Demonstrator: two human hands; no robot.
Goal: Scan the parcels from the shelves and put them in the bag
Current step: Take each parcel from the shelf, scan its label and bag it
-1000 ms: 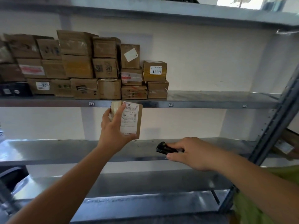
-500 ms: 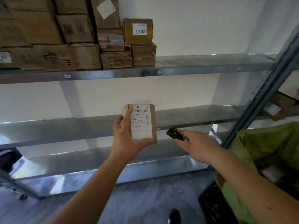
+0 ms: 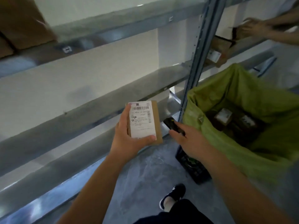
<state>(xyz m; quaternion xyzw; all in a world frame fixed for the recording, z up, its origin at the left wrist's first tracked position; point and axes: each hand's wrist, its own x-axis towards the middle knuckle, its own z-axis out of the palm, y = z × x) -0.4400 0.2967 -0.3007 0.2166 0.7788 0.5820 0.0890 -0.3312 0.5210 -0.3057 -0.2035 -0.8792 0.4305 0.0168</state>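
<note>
Left hand: the left hand (image 3: 129,139) grips a small cardboard parcel (image 3: 144,122) from behind, thumb curled over its near lower edge, fingers along its left side.
Parcel: held upright in front of the shelves (image 3: 90,110), near the middle of the view, its white label (image 3: 142,120) with barcodes facing the camera; brown card shows along the right and bottom edges.
Right hand: the right hand (image 3: 189,139) is closed round a small black scanner (image 3: 173,125), which sticks out past the fingers toward the parcel and sits just right of it, apart from it.
Bag: a green bag (image 3: 242,97) stands open on the right, just beside the right hand; a few parcels with pale labels lie in its dark bottom.
Crate: a black crate (image 3: 192,168) sits on the floor below the right forearm, at the foot of the bag.
Shelves: grey metal boards run from near left to far right, with a blue-grey upright post (image 3: 200,50) beside the bag.
Boxes: blurred brown boxes (image 3: 24,25) sit on the upper shelf at far left.
Other person: another person's hands (image 3: 255,28) hold a brown box at top right.
Floor: grey concrete, with a dark shoe (image 3: 173,194) at the bottom.
</note>
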